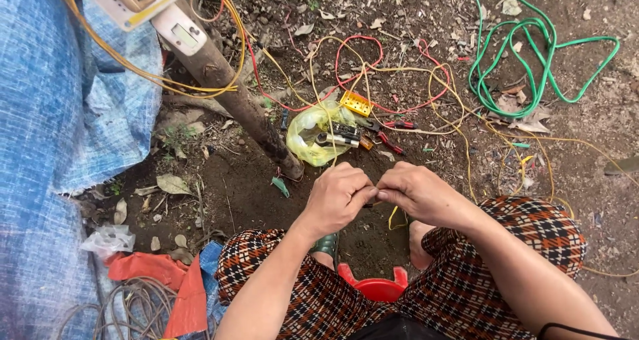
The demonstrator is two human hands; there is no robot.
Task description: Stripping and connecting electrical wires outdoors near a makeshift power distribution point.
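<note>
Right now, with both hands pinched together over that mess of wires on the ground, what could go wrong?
1. The yellow wire pinched between the left hand and right hand is thin; it might slip from the grip or prick a fingertip.
2. Loose red and yellow wires lie tangled across the dirt by the bare foot, so a snag or trip seems possible.
3. The pliers lie open nearby and could be stepped on.

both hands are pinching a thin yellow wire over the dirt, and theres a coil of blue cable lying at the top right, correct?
Not quite: the head view shows the coiled cable at the top right is green, not blue. The rest holds: the left hand and right hand pinch a thin yellow wire over the dirt.
</note>
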